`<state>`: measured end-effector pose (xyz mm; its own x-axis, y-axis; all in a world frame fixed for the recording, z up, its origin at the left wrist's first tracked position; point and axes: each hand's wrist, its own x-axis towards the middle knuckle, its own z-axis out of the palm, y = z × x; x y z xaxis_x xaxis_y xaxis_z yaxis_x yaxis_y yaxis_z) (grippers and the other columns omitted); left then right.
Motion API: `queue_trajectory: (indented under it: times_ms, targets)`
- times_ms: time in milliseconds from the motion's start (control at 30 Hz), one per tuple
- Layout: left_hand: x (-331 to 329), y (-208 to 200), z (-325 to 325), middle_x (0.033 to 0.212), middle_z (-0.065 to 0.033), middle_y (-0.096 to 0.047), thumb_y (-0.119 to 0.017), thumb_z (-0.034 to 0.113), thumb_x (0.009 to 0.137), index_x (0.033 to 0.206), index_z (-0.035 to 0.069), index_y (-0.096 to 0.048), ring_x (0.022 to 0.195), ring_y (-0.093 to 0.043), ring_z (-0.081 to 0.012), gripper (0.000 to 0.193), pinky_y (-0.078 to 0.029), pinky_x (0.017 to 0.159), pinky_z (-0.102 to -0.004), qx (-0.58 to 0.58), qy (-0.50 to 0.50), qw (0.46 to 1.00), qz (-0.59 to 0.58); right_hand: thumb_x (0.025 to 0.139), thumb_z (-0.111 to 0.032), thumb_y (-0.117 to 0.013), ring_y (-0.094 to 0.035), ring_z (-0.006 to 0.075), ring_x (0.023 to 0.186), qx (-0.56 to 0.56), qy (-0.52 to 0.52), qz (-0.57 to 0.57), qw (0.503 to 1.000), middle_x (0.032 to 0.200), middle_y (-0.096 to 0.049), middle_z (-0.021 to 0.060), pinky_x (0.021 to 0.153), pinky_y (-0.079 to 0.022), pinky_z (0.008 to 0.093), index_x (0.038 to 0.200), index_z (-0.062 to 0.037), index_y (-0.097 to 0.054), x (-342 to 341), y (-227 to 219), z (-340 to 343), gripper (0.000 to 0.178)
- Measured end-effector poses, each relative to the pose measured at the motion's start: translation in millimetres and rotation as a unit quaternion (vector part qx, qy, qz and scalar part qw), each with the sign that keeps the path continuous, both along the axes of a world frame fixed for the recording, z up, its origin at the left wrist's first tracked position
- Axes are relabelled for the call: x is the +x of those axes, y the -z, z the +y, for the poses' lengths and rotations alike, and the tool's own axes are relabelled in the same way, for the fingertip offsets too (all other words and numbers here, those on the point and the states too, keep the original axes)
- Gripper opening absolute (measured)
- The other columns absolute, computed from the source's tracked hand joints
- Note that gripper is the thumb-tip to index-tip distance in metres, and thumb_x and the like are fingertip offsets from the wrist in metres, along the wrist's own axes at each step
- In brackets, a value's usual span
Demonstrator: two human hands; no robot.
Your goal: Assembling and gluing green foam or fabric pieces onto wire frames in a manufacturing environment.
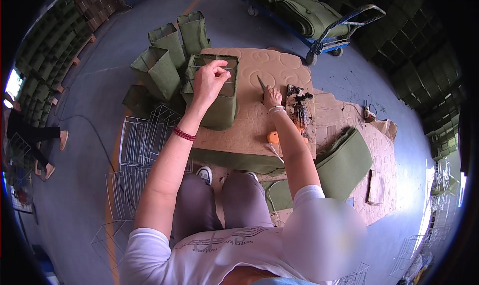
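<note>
My left hand is over the open top of a green fabric-covered box, its thumb and fingers pinched together. Whatever is between them is too small to make out. Thin wires cross the box's opening just beside the fingers. My right hand is closed around a tool with a dark, pointed blade, which points away and to the left; its handle is hidden in my palm. Both box and tool are over a cardboard-topped work table. Beside my right forearm is an orange tool with a white cord.
A black-stained piece lies at the table's right side. Several green boxes stand at the left, above bare wire frames. Folded green sheets lie to the right. A blue cart holds green material. Another person's legs show far left.
</note>
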<state>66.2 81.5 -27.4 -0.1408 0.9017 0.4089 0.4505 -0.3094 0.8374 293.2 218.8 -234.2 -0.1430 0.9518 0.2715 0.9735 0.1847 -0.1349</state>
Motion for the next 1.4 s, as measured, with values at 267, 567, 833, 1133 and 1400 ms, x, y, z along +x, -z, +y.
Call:
queue_trajectory:
  times_ms: [267, 567, 833, 1133, 1400]
  targets:
    - [-1, -1, 5, 0.079, -0.0071, -0.072, -0.065, 0.007, 0.084, 0.110, -0.002, -0.064, 0.069, -0.064, -0.0097, 0.028, -0.049, 0.068, -0.0261, 0.011, 0.047, 0.998, -0.048, 0.077, -0.019, -0.073, -0.068, 0.0224, 0.083, -0.211, 0.012, 0.377, 0.902, 0.090, -0.068, 0.0132, 0.069, -0.055, 0.0315, 0.119, -0.0010, -0.057, 41, -44, -20, 0.048]
    - [-8, 3, 1, 0.077, -0.0055, -0.071, -0.062, 0.008, 0.082, 0.108, -0.002, -0.066, 0.069, -0.063, -0.0093, 0.028, -0.049, 0.066, -0.0256, 0.032, 0.061, 0.996, -0.051, 0.093, -0.023, -0.065, -0.062, 0.0111, 0.073, -0.402, -0.245, 0.717, 0.514, 0.084, -0.064, 0.0047, 0.060, -0.051, 0.0196, 0.115, -0.0025, -0.057, 57, -176, -149, 0.031]
    - [-13, -3, -10, 0.075, -0.0013, -0.067, -0.060, 0.007, 0.082, 0.108, -0.002, -0.065, 0.071, -0.059, -0.0056, 0.028, -0.044, 0.067, -0.0225, 0.002, 0.120, 0.992, -0.043, 0.091, -0.026, -0.067, -0.068, 0.0188, 0.092, -0.424, -0.269, 0.679, 0.536, 0.107, -0.067, 0.0157, 0.067, -0.053, 0.0233, 0.119, -0.0084, -0.052, 20, -203, -215, 0.037]
    - [-16, -6, -17, 0.074, -0.0011, -0.067, -0.060, 0.008, 0.081, 0.110, -0.001, -0.065, 0.070, -0.058, -0.0060, 0.031, -0.045, 0.068, -0.0236, -0.015, 0.133, 0.990, -0.035, 0.087, -0.067, -0.048, -0.056, 0.0177, 0.092, -0.479, -0.321, 0.657, 0.485, 0.108, -0.065, 0.0138, 0.078, -0.043, 0.0287, 0.119, -0.0118, -0.051, -7, -205, -239, 0.064]
    - [-15, -4, -19, 0.073, -0.0013, -0.066, -0.060, 0.009, 0.080, 0.109, -0.001, -0.065, 0.069, -0.058, -0.0061, 0.032, -0.045, 0.067, -0.0242, 0.000, 0.126, 0.991, -0.040, 0.095, -0.059, -0.044, -0.048, 0.0118, 0.075, -0.488, -0.254, 0.697, 0.461, 0.083, -0.055, 0.0008, 0.070, -0.041, 0.0257, 0.118, -0.0067, -0.056, -21, -187, -225, 0.059]
